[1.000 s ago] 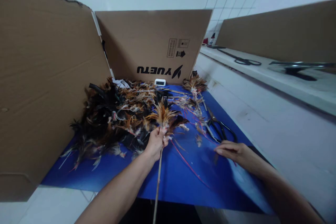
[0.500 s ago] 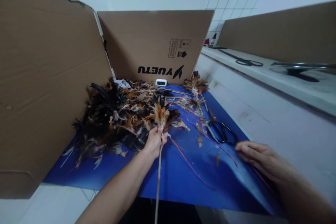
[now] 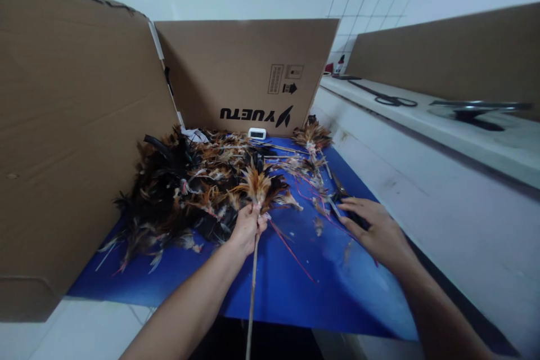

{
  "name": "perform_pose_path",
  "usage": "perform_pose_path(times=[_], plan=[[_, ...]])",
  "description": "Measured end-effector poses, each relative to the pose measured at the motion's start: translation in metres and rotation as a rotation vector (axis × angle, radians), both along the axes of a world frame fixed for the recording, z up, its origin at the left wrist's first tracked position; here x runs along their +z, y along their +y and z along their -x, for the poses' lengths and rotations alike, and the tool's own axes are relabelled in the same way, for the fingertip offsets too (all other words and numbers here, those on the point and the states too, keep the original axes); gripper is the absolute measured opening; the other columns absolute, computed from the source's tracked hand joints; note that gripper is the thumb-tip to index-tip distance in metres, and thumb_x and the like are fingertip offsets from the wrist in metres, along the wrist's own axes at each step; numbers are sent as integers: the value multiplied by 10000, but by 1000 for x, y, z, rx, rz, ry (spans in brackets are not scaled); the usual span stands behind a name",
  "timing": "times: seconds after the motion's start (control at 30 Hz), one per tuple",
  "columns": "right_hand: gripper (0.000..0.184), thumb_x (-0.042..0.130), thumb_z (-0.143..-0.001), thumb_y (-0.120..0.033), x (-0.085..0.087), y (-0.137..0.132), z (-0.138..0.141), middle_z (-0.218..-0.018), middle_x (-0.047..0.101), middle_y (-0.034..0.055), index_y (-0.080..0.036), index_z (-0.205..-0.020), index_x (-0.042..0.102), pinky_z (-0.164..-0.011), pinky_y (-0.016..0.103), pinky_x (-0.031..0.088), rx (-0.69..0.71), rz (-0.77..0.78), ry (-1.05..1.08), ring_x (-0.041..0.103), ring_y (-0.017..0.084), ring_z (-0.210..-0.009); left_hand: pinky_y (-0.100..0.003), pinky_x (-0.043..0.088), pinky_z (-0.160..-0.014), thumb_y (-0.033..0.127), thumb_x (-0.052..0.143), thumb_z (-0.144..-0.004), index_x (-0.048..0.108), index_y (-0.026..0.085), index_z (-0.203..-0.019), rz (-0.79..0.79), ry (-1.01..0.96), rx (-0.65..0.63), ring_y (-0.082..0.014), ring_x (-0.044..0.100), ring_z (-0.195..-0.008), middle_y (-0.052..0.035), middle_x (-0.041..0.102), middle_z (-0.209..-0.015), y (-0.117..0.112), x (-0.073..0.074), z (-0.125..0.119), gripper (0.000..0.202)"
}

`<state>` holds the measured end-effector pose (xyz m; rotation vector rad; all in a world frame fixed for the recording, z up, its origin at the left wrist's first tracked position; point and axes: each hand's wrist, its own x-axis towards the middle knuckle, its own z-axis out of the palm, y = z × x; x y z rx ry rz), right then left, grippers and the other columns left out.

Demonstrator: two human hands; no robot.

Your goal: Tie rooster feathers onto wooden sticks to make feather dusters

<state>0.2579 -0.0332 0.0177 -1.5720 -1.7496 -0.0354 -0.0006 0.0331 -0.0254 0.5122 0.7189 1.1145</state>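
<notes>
My left hand [image 3: 247, 228] is closed around a thin stick [image 3: 251, 298] topped with a tuft of brown and black feathers [image 3: 258, 187]; the stick runs down toward me past the mat's front edge. My right hand [image 3: 373, 229] lies on black-handled scissors [image 3: 337, 196] on the blue mat [image 3: 295, 281], fingers spread over the handles, which it mostly hides. A red thread [image 3: 293, 250] trails across the mat between the two hands.
A heap of dark and orange feathers [image 3: 181, 191] covers the mat's left and back. Cardboard panels [image 3: 76, 140] stand at left and behind [image 3: 244, 73]. A small white device [image 3: 257, 133] sits at the back. A white ledge [image 3: 422, 180] at right carries other scissors [image 3: 394, 100].
My right hand moved out to the right, then came back left and forward onto the scissors. My left hand has kept its hold on the feathered stick, nearly still.
</notes>
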Motion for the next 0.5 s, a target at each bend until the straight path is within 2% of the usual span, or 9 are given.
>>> perform_pose_path(times=[0.07,0.13,0.23,0.3,0.37,0.43,0.5], plan=[[204,555,-784,-345,-3,5,25,-1004,662,69,-242,-913,675,-921,445,408,94,27,-4,557,249,-1023,-133,96,-362,313,697,-706,446,143,-767,-8,1,-1,1,297,-388,67,376,-549,-1,0,0,310],[197,556,-793,-287,-6,10,49,-1048,652,60,-242,-953,660,-949,441,391,213,118,24,551,234,-1045,-132,97,-361,308,702,-699,444,141,-764,-7,0,-3,2,293,-389,66,381,-548,-1,1,0,314],[359,571,-764,-209,-14,21,79,-1203,581,65,-239,-1122,591,-890,404,444,362,291,94,526,229,-1098,-131,100,-361,311,717,-678,444,137,-759,-12,-8,-20,3,297,-395,53,413,-557,-3,3,0,333],[438,599,-734,-188,-20,28,94,-1228,562,83,-217,-1170,561,-881,402,448,427,361,114,519,238,-1107,-129,103,-362,319,726,-664,447,135,-753,-17,-13,-33,3,301,-396,46,429,-559,-3,5,0,346],[421,621,-718,-181,-25,34,105,-1192,582,98,-197,-1137,584,-929,424,407,473,363,114,513,248,-1107,-128,109,-362,330,729,-655,453,133,-749,-27,-17,-46,4,303,-396,42,438,-558,-4,7,0,351],[276,609,-738,-186,-26,39,109,-1103,622,90,-199,-1011,642,-942,427,382,511,352,118,525,246,-1069,-127,113,-363,335,730,-649,457,132,-741,-29,-20,-54,4,305,-395,41,442,-557,-5,8,1,353],[119,577,-776,-214,-25,41,108,-963,652,69,-200,-860,661,-881,398,408,527,392,156,562,224,-959,-126,110,-363,331,732,-644,452,134,-734,-21,-27,-55,4,309,-396,43,439,-556,-5,9,1,354]])
